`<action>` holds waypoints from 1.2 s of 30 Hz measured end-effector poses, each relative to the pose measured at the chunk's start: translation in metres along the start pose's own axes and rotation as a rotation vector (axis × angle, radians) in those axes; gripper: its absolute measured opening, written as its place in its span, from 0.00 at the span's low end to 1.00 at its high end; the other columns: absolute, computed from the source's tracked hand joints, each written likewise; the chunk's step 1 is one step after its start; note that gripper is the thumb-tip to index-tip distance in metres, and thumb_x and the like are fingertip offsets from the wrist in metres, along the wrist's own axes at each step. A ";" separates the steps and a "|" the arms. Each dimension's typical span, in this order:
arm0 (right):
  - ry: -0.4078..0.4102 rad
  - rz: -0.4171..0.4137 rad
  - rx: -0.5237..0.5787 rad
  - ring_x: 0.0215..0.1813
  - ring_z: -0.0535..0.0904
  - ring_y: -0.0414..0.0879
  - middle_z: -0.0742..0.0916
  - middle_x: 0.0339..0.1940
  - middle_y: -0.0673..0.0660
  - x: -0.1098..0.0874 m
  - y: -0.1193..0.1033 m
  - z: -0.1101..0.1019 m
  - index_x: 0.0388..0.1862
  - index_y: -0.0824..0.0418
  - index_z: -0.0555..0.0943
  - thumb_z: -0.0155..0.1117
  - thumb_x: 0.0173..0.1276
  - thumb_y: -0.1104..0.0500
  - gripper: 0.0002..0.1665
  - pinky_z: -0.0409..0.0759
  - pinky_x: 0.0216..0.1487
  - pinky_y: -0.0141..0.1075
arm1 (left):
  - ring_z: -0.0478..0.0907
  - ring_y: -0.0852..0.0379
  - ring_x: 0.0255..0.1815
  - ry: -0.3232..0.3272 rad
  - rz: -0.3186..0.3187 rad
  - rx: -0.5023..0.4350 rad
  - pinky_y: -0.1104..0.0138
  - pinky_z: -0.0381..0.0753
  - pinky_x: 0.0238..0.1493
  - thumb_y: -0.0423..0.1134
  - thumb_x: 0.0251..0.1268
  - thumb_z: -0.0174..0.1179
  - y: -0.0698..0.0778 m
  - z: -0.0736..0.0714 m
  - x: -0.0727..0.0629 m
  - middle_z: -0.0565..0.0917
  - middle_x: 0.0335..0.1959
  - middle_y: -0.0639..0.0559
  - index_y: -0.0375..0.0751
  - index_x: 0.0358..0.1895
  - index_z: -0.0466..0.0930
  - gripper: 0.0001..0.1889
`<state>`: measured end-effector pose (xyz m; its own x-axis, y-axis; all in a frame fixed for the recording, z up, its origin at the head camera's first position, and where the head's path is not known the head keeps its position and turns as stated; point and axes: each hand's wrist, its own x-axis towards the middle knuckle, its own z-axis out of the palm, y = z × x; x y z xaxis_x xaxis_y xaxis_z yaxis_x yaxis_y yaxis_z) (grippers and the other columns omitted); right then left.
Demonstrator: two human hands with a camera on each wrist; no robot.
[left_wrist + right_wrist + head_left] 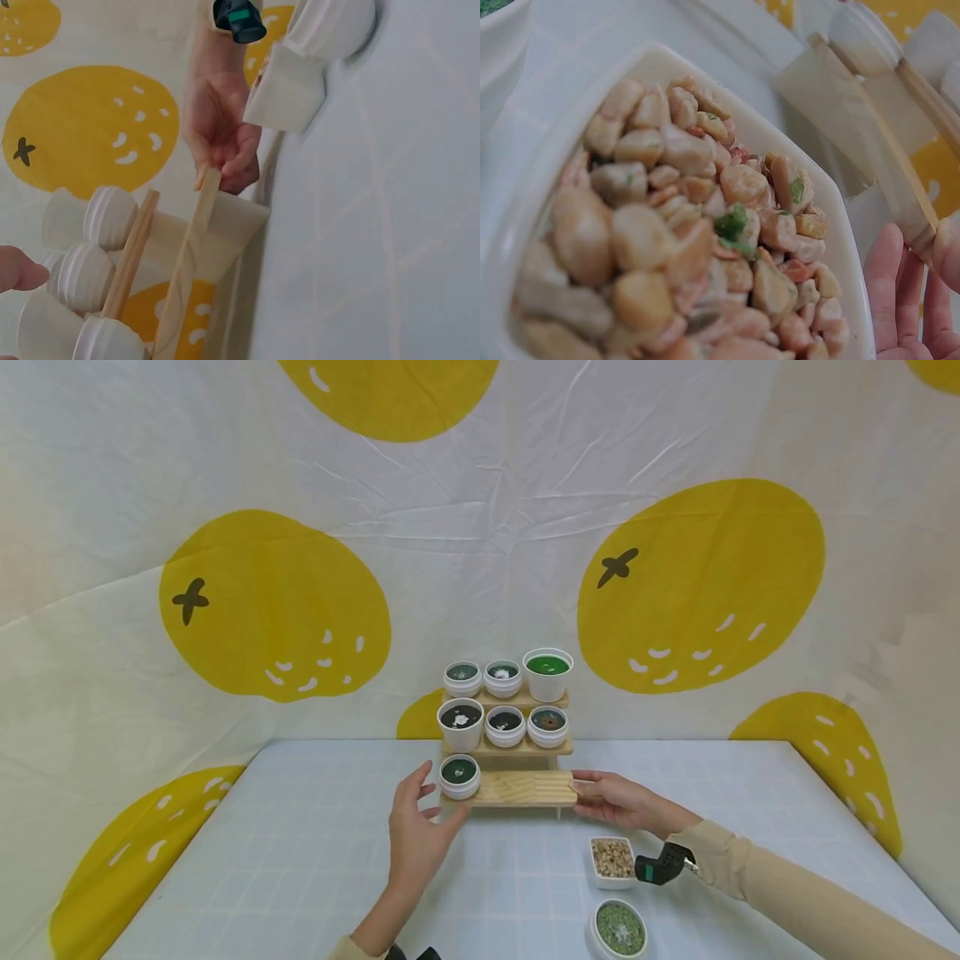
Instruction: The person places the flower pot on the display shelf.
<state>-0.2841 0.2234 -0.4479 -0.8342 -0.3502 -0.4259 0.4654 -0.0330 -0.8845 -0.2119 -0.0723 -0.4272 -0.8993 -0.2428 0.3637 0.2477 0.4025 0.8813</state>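
A tiered wooden stand rises at the back of the table with small white pots on its steps. On the lowest step, at its left end, sits a round white pot with a dark green filling. My left hand is spread beside that pot, thumb close to the step's front edge; whether it touches cannot be told. My right hand pinches the right end of the lowest step between thumb and fingers, as the right wrist view also shows. A square white pot of pebbles stands near my right wrist.
Three pots stand on the top step, a taller one at right. Three more line the middle step, a taller one at left. A round pot with light green filling stands nearer on the table. A patterned cloth hangs behind.
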 end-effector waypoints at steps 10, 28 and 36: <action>0.012 0.002 -0.014 0.40 0.81 0.40 0.82 0.42 0.55 -0.001 0.002 0.000 0.76 0.69 0.48 0.50 0.75 0.61 0.37 0.83 0.44 0.29 | 0.77 0.47 0.47 -0.085 0.036 -0.140 0.64 0.84 0.40 0.36 0.43 0.76 0.011 0.010 -0.022 0.81 0.51 0.45 0.41 0.55 0.78 0.30; 0.002 -0.006 -0.008 0.41 0.82 0.40 0.83 0.41 0.54 -0.001 0.001 0.001 0.76 0.69 0.47 0.52 0.74 0.61 0.39 0.83 0.45 0.29 | 0.76 0.55 0.50 -0.508 -0.018 -0.185 0.66 0.79 0.50 0.45 0.49 0.73 0.018 0.041 -0.080 0.80 0.52 0.51 0.52 0.55 0.77 0.27; 0.019 -0.008 -0.021 0.40 0.81 0.40 0.83 0.41 0.54 0.000 0.000 0.003 0.75 0.70 0.49 0.53 0.73 0.61 0.38 0.83 0.45 0.29 | 0.75 0.62 0.51 -0.728 -0.130 -0.235 0.71 0.75 0.53 0.45 0.48 0.73 0.018 0.051 -0.096 0.79 0.55 0.53 0.47 0.59 0.75 0.31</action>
<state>-0.2829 0.2208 -0.4475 -0.8437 -0.3322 -0.4218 0.4521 -0.0158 -0.8918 -0.1401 0.0032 -0.4619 -0.9165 0.3986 0.0351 0.1211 0.1925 0.9738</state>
